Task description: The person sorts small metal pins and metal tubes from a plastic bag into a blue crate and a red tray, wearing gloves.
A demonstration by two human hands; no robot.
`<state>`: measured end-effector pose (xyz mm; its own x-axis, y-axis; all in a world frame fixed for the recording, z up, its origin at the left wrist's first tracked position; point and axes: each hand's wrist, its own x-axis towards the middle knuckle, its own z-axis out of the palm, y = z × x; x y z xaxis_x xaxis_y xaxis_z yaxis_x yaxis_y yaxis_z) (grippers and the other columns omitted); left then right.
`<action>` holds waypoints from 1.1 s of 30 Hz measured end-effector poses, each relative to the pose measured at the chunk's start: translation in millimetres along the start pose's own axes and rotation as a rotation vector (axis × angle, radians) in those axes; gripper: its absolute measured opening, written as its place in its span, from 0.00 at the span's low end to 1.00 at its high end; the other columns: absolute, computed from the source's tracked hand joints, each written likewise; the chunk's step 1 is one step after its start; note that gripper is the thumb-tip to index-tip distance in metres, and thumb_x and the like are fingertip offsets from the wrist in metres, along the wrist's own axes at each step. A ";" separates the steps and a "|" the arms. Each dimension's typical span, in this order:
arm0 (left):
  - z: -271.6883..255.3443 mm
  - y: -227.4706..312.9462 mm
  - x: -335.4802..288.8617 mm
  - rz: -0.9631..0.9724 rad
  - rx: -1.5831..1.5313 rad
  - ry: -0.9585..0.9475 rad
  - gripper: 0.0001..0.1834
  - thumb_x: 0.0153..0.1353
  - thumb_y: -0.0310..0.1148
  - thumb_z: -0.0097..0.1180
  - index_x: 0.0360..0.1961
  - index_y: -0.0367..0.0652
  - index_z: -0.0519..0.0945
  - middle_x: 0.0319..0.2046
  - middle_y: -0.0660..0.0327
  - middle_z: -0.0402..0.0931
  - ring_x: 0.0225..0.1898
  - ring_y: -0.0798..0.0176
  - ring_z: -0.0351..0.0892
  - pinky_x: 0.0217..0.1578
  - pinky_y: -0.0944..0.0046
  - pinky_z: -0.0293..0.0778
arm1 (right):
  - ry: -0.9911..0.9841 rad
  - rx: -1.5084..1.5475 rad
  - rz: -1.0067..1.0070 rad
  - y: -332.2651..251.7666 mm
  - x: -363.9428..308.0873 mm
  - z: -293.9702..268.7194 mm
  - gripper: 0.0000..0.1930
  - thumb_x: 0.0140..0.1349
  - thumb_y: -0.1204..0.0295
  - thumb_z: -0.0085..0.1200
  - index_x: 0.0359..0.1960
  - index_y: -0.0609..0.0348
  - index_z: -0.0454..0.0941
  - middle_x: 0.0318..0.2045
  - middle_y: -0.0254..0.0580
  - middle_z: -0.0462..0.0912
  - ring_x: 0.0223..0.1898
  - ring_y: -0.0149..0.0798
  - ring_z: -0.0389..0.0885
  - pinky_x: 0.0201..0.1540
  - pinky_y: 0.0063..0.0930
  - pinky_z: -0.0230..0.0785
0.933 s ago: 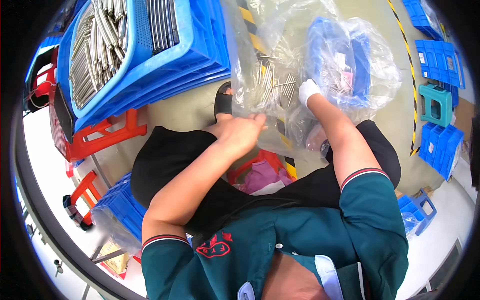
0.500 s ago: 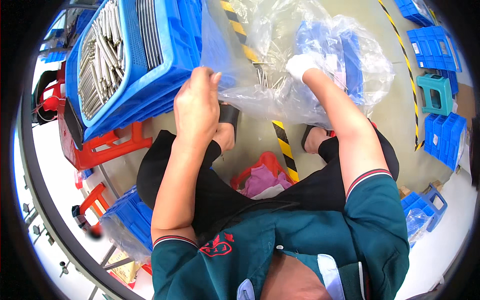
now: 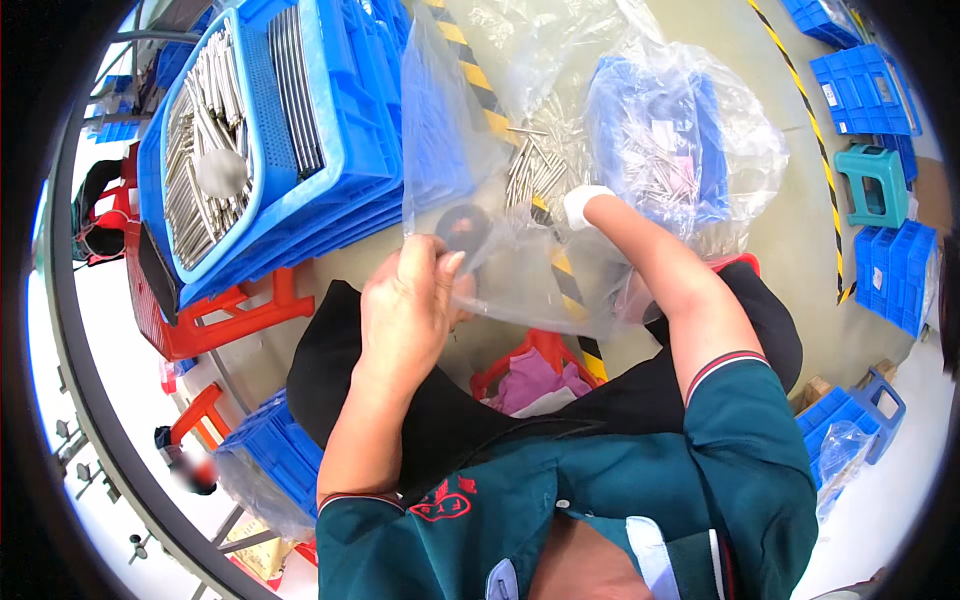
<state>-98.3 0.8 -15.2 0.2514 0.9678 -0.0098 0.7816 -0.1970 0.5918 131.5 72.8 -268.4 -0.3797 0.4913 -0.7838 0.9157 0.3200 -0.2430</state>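
Basket (image 3: 278,115), light blue, at left: filled with silver rods (image 3: 190,170), long axes mostly near to far, a few crossing. Dark rods (image 3: 295,90) just right, parallel, also near to far. Crates (image 3: 365,145), blue, stacked beneath.

Left hand (image 3: 403,305), bare: thumb and fingers (image 3: 418,250) pressed together, apparently pinching the left edge of the bag (image 3: 510,270). Advised: hold by the edge only, lift gently, draw slack out slowly.

Bag, clear plastic: stretched between both hands above the floor (image 3: 800,300); near edge running left to right, bowed toward the near side; left edge running near to far. Mouth end: cannot tell.

Loose rods (image 3: 540,165), silver: heaped between the hands, toward the far side, left of the wrapped crate (image 3: 712,130); long axes mixed, many near to far, some crosswise. Inside or beneath the bag: cannot tell. Advised: lift plastic away from rod ends, against likely snags and punctures.

Right hand (image 3: 583,206), white covering: just beside the loose rods, close to the bag; fingers mostly hidden, spread or pinching: cannot tell. Advised: even pull against the left, no sideways jerk.

Wrapped crate, blue, under clear plastic: more silver rods inside, lying at mixed angles.
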 end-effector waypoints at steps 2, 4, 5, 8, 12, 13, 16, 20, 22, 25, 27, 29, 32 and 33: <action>7.1 2.7 0.8 0.058 0.033 0.008 0.07 0.53 0.28 0.54 0.28 0.39 0.68 0.18 0.52 0.70 0.21 0.48 0.71 0.23 0.56 0.67 | 0.176 0.100 0.096 1.6 14.8 -6.0 0.14 0.51 0.72 0.41 0.35 0.59 0.79 0.37 0.53 0.79 0.40 0.51 0.77 0.41 0.39 0.70; 10.0 -1.8 0.5 0.116 0.080 -0.002 0.07 0.54 0.29 0.54 0.28 0.39 0.69 0.19 0.53 0.71 0.22 0.49 0.71 0.23 0.57 0.67 | 0.451 0.173 0.162 6.9 35.5 -6.6 0.13 0.52 0.71 0.41 0.32 0.60 0.79 0.35 0.56 0.78 0.39 0.52 0.77 0.41 0.39 0.70; 10.5 -4.2 1.4 0.121 0.083 -0.003 0.07 0.54 0.29 0.54 0.28 0.39 0.69 0.19 0.53 0.71 0.22 0.49 0.71 0.23 0.57 0.67 | 0.456 0.177 0.163 12.9 45.8 -3.3 0.13 0.52 0.71 0.41 0.32 0.60 0.79 0.35 0.56 0.78 0.39 0.52 0.77 0.41 0.39 0.70; 9.7 -13.5 4.9 0.051 0.064 0.010 0.08 0.53 0.27 0.55 0.28 0.38 0.68 0.19 0.53 0.70 0.22 0.49 0.71 0.23 0.56 0.67 | 0.609 0.182 0.239 23.3 73.2 5.6 0.13 0.53 0.71 0.40 0.32 0.59 0.80 0.34 0.52 0.79 0.38 0.50 0.78 0.41 0.38 0.70; -4.6 -20.1 2.4 -0.021 0.045 0.012 0.07 0.52 0.26 0.54 0.27 0.38 0.69 0.20 0.52 0.70 0.22 0.48 0.71 0.23 0.56 0.68 | 0.703 0.386 0.373 6.3 96.8 -7.9 0.12 0.52 0.72 0.41 0.30 0.59 0.79 0.33 0.52 0.79 0.37 0.49 0.79 0.40 0.39 0.71; -7.7 -20.5 0.8 -0.026 0.047 0.010 0.06 0.52 0.27 0.54 0.28 0.38 0.70 0.20 0.52 0.71 0.23 0.48 0.72 0.23 0.56 0.68 | 0.681 0.369 0.394 -0.3 102.0 -16.0 0.12 0.53 0.72 0.41 0.29 0.58 0.80 0.32 0.50 0.80 0.36 0.48 0.79 0.39 0.38 0.71; -11.4 -16.0 -2.6 -0.071 0.086 -0.001 0.07 0.53 0.29 0.54 0.30 0.39 0.71 0.22 0.51 0.72 0.25 0.47 0.74 0.25 0.55 0.69 | 0.739 0.297 0.320 -7.6 115.3 -25.2 0.12 0.53 0.70 0.40 0.30 0.57 0.79 0.31 0.50 0.80 0.34 0.50 0.79 0.36 0.41 0.71; 16.4 -24.0 2.7 -0.104 -0.021 -0.017 0.08 0.55 0.33 0.53 0.30 0.39 0.70 0.24 0.50 0.73 0.27 0.47 0.74 0.26 0.53 0.69 | 0.598 0.390 0.493 25.9 116.4 -4.9 0.12 0.56 0.69 0.42 0.34 0.53 0.80 0.35 0.45 0.81 0.38 0.45 0.80 0.39 0.38 0.72; 18.2 -29.1 3.8 -0.076 -0.077 -0.018 0.09 0.56 0.33 0.52 0.31 0.39 0.69 0.24 0.50 0.73 0.27 0.46 0.74 0.27 0.53 0.69 | 0.330 0.250 0.534 25.2 121.0 0.0 0.11 0.56 0.68 0.45 0.34 0.53 0.81 0.39 0.45 0.80 0.42 0.43 0.79 0.41 0.36 0.72; 7.1 -27.1 2.1 -0.060 -0.103 0.052 0.10 0.57 0.34 0.51 0.31 0.39 0.66 0.22 0.49 0.72 0.27 0.45 0.74 0.26 0.52 0.68 | 0.331 0.450 0.524 9.6 115.3 -19.0 0.14 0.51 0.67 0.49 0.38 0.57 0.79 0.42 0.50 0.77 0.45 0.48 0.76 0.46 0.37 0.70; 0.6 -22.7 1.9 -0.154 -0.085 -0.002 0.11 0.58 0.36 0.50 0.31 0.39 0.66 0.21 0.48 0.72 0.26 0.45 0.74 0.26 0.51 0.68 | 0.355 0.518 0.432 19.8 109.5 -27.8 0.15 0.50 0.68 0.48 0.39 0.60 0.78 0.42 0.54 0.76 0.46 0.51 0.75 0.47 0.39 0.68; -2.7 -16.3 3.7 -0.240 -0.180 -0.021 0.11 0.58 0.37 0.49 0.31 0.39 0.67 0.20 0.47 0.72 0.26 0.44 0.73 0.25 0.51 0.68 | 0.420 0.488 0.400 52.1 119.5 -21.6 0.15 0.49 0.69 0.48 0.37 0.61 0.78 0.41 0.56 0.76 0.45 0.54 0.74 0.47 0.40 0.67; 5.1 -24.3 -4.4 -0.215 -0.492 0.098 0.09 0.59 0.35 0.49 0.30 0.39 0.69 0.17 0.56 0.71 0.20 0.55 0.74 0.21 0.62 0.68 | 0.443 0.216 0.179 68.5 102.7 -35.6 0.14 0.46 0.68 0.49 0.32 0.62 0.79 0.37 0.59 0.77 0.42 0.55 0.75 0.45 0.39 0.67; 14.8 -24.5 -4.4 -0.202 -0.517 0.101 0.09 0.59 0.35 0.49 0.30 0.39 0.69 0.17 0.56 0.71 0.20 0.55 0.74 0.21 0.62 0.68 | 0.461 0.324 0.152 85.6 91.2 -41.0 0.13 0.46 0.67 0.49 0.30 0.62 0.79 0.35 0.59 0.77 0.40 0.55 0.75 0.44 0.40 0.67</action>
<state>-110.1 -1.0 -41.6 0.0500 0.9936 -0.1015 0.4203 0.0712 0.9046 169.9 178.3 -337.3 -0.1922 0.8376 -0.5114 0.9304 -0.0102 -0.3664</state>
